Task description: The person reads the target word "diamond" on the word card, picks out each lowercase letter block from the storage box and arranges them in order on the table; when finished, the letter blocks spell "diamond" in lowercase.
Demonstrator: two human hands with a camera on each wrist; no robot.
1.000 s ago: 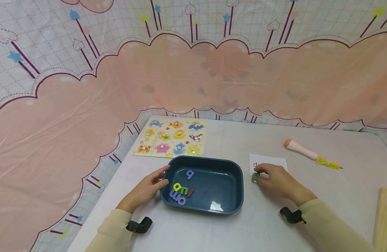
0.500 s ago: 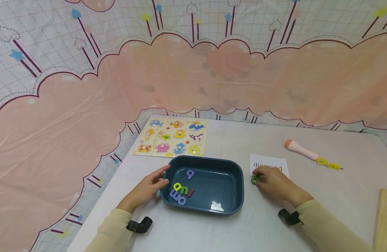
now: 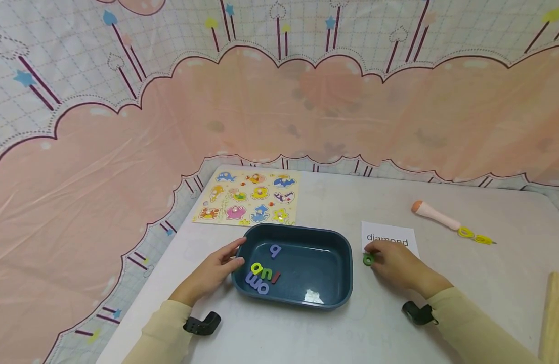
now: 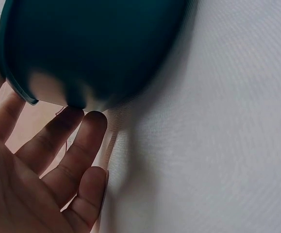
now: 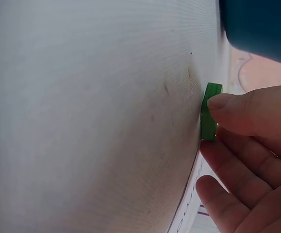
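Observation:
At the near left corner of the word card [image 3: 368, 231], printed "diamond", my right hand [image 3: 399, 270] pinches a small green letter piece [image 3: 368, 260]. In the right wrist view the thumb presses the edge of the green piece [image 5: 209, 124], which stands right at the tabletop. My left hand [image 3: 208, 273] holds the left end of a dark blue tray [image 3: 343, 263], thumb at the rim and fingertips against its outer wall [image 4: 106, 53]. Inside the tray lie several letters: a purple q-shaped one [image 3: 275, 251], a yellow one [image 3: 256, 269], a green n [image 3: 266, 273], a red stroke [image 3: 275, 277] and more purple ones [image 3: 262, 287].
Behind the tray lies a puzzle board [image 3: 245, 197] with sea animals. A pink microphone-like toy [image 3: 436, 215] with a yellow cord [image 3: 475, 235] lies at the back right. Part of a wooden board [image 3: 554, 318] shows at the right edge. A patterned cloth [image 3: 279, 111] hangs behind the white table.
My right hand has shifted slightly toward me with the green letter, uncovering the word on the card. In the last half second it has hardly moved. My left hand stays at the tray.

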